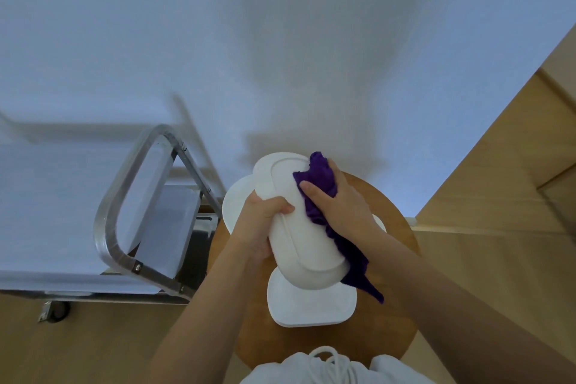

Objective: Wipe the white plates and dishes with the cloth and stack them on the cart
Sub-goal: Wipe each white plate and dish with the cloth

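Oval dish [299, 227], underside up, long axis 11-to-5. L hand [261, 221] grips its edge; R hand [336, 199] presses purple cloth [321, 193] on it. Plates beneath mostly hidden.

Both forearms reaching forward, bare. Left hand [263, 221] curled round the dish [299, 227] edge, thumb on top. Right hand [339, 199] pressing the cloth [318, 184] against it, fingers bent.
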Motion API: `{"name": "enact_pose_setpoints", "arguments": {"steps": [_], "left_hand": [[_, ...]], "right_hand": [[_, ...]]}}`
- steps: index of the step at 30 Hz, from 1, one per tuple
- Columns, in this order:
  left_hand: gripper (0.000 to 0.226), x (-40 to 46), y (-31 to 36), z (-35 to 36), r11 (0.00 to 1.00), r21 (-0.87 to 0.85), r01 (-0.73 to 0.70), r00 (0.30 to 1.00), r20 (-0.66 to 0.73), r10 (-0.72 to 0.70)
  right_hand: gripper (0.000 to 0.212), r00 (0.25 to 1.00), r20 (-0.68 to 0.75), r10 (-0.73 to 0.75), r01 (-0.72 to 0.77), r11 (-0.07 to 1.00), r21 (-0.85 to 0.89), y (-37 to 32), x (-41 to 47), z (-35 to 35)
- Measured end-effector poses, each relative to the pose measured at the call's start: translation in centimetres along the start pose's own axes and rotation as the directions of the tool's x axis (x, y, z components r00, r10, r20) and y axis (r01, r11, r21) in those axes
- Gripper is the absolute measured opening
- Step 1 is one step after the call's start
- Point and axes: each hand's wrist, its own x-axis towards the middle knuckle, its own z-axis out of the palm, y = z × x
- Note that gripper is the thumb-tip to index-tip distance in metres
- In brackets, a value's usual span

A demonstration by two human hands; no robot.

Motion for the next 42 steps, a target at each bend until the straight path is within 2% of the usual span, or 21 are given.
{"name": "enact_pose_setpoints", "arguments": {"steps": [1, 3, 6, 9, 10, 13, 15, 20, 23, 28, 29, 32, 34, 37, 39, 41, 42], "left_hand": [[0.037, 0.0, 0.0, -0.2, 1.000, -0.002, -0.004, 1.000, 0.002, 0.004], [0.036, -0.1, 0.4, -1.0, 0.998, -0.029, 0.051, 0.993, 0.105, -0.047], [0.077, 0.0, 1.4, -2.9, 0.959, -0.125, 0.254, 0.930, 0.304, -0.207], [0.099, 0.4, 1.5, -3.4, 0.909, -0.098, 0.406, 0.875, 0.327, -0.356], [0.095, 0.6, 1.5, -3.1, 0.898, -0.070, 0.435, 0.866, 0.304, -0.396], [0.056, 1.2, 1.4, -2.3, 0.888, 0.053, 0.456, 0.866, 0.201, -0.457], [0.047, 1.2, 1.6, -1.9, 0.888, 0.077, 0.454, 0.873, 0.164, -0.460], [0.052, 0.9, 1.9, -2.3, 0.929, -0.012, 0.371, 0.925, 0.096, -0.368], [0.062, 0.8, 1.6, -2.4, 0.955, -0.071, 0.290, 0.957, 0.040, -0.287], [0.061, 0.6, 0.4, -0.8, 0.973, -0.092, 0.214, 0.974, -0.058, -0.219], [0.055, 0.5, 0.1, -0.4, 0.975, -0.091, 0.201, 0.975, -0.082, -0.208], [0.017, 0.2, -1.1, 0.9, 0.986, -0.060, 0.155, 0.971, -0.173, -0.163], [0.007, -0.2, -1.8, 2.1, 0.990, -0.017, 0.140, 0.966, -0.215, -0.140], [0.009, -0.6, -3.1, 4.1, 0.985, 0.124, 0.123, 0.972, -0.214, -0.094], [0.014, -0.9, -4.0, 4.8, 0.943, 0.326, 0.059, 0.983, -0.185, 0.003], [0.023, -1.2, -4.0, 4.9, 0.841, 0.538, -0.064, 0.984, -0.105, 0.142], [0.028, -1.2, -3.6, 4.6, 0.748, 0.649, -0.141, 0.979, -0.023, 0.204]], "right_hand": [[0.078, 1.000, 0.016, 0.001, -0.002, 0.998, 0.058, 0.3, -0.4, -0.1], [0.071, 0.997, 0.083, 0.005, -0.018, 0.987, 0.159, 1.0, -0.8, -0.9], [0.054, 0.963, 0.268, -0.038, 0.013, 0.996, 0.092, 1.6, -0.7, -3.1], [0.046, 0.912, 0.408, -0.045, 0.058, 0.998, -0.020, 0.5, -0.3, -4.7], [0.049, 0.899, 0.435, -0.046, 0.075, 0.996, -0.050, 0.2, 0.1, -4.8], [0.065, 0.897, 0.437, -0.065, 0.143, 0.979, -0.147, 0.1, 0.7, -4.5], [0.062, 0.919, 0.379, -0.109, 0.182, 0.970, -0.164, 0.6, 0.7, -4.2], [0.058, 0.971, 0.219, -0.090, 0.105, 0.993, -0.058, 2.9, 0.1, -4.6], [0.055, 0.998, 0.045, -0.051, 0.051, 0.999, 0.005, 4.0, -0.5, -4.2], [0.052, 0.979, -0.192, 0.072, -0.074, 0.997, -0.006, 4.1, -1.4, -1.8], [0.052, 0.967, -0.229, 0.112, -0.108, 0.994, 0.029, 4.1, -1.5, -1.3], [0.054, 0.920, -0.328, 0.216, -0.186, 0.975, 0.122, 4.2, -1.5, 0.2], [0.057, 0.888, -0.356, 0.292, -0.254, 0.955, 0.151, 4.0, -1.4, 1.2], [0.065, 0.831, -0.322, 0.454, -0.347, 0.875, 0.338, 3.2, -1.2, 3.0], [0.058, 0.857, -0.195, 0.477, -0.335, 0.803, 0.492, 2.5, -1.2, 4.3], [0.051, 0.907, 0.004, 0.421, -0.302, 0.644, 0.702, 1.4, -1.8, 4.5], [0.050, 0.919, 0.106, 0.380, -0.311, 0.534, 0.786, 0.7, -2.3, 3.8]]}}
